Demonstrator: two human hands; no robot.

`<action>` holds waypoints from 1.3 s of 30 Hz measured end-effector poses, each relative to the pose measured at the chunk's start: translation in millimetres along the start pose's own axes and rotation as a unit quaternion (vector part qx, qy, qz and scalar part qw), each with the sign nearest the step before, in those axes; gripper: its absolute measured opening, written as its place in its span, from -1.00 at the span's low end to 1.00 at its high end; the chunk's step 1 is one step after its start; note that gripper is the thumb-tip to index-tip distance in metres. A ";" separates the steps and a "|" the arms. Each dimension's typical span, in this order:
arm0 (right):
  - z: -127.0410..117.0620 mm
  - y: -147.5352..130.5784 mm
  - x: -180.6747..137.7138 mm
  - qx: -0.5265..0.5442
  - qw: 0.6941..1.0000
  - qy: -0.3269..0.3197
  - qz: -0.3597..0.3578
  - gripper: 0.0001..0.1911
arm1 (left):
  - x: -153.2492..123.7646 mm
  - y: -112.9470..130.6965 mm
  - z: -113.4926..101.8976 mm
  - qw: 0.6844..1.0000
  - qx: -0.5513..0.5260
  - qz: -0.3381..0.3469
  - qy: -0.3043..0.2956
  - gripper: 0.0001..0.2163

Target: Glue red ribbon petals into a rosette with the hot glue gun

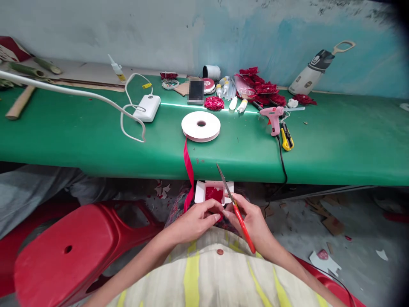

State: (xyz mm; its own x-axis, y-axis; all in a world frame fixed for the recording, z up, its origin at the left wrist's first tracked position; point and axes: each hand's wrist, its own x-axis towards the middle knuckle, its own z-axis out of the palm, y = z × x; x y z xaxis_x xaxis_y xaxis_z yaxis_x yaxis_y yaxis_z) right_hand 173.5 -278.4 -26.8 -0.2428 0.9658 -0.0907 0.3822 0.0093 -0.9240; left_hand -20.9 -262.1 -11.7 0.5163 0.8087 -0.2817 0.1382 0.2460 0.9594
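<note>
Over my lap, my left hand (204, 215) has its thumb and fingers pinched together on red ribbon, and a bit of red shows beneath the fingertips. The red ribbon (189, 170) hangs over the table edge from a white spool (201, 123) and passes behind this hand. Red-handled scissors (241, 224) lie in my right hand (251, 215), blades pointing up and away. My right fingertips meet those of the left hand. Just beyond both hands sits a small white open box (200, 192) with red material inside.
On the green table (96, 128) lie a white power bank (148, 107) with a cable, a pink glue gun (273, 119), a yellow cutter (287, 137), glue bottles (243, 105) and red bundles (265, 88). A red stool (67, 243) stands at left; scraps litter the floor.
</note>
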 end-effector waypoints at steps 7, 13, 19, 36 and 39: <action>-3.1 21.8 -7.3 0.000 0.996 0.065 0.064 -0.57 | 4.4 2.8 -62.6 0.905 0.104 0.038 0.411 -0.80; -2.6 19.6 -10.9 0.016 0.996 0.056 0.061 -0.53 | 28.3 -22.5 -55.7 0.851 0.282 -0.035 0.442 -0.65; 3.3 16.5 -14.1 0.028 0.998 0.032 0.050 -0.60 | 34.9 -49.4 -37.8 0.896 0.107 -0.030 0.431 -0.73; 18.2 -45.6 28.5 0.174 0.985 -0.012 -0.017 -0.63 | -32.4 28.8 -29.9 0.884 -0.431 -0.072 0.164 -0.83; 33.2 -56.6 33.2 0.221 0.973 -0.052 -0.031 -0.67 | -27.9 31.5 -19.5 0.861 -0.457 -0.024 0.221 -0.79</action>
State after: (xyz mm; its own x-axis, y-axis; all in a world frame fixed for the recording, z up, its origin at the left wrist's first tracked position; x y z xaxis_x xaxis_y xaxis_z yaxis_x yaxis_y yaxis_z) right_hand 114.3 -255.5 10.1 -0.3504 0.9355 -0.0465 -0.0509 -0.0686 -0.9963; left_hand -47.5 -266.5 26.1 0.1288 0.8606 -0.4926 -0.6776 0.4391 0.5900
